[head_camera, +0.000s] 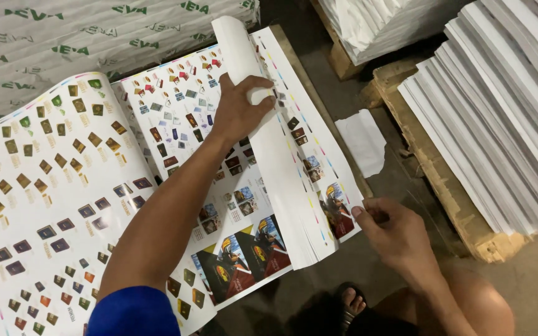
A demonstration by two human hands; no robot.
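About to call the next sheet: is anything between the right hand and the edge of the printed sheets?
Nothing visible. The right hand is already at the near edge of the printed sheets, fingertips touching. The left hand presses the curled-over sheets further up.

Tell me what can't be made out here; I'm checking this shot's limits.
- Head view: left hand covers the rolled-back sheets under its palm.
- Right hand fingertips hide the stack's corner.
- Small pictures on the printed sheet: too tiny.
- White paper pile: cut off by the right edge.

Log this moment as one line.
left hand: grips curled-back sheets | right hand: pinches stack corner | printed stack: flat
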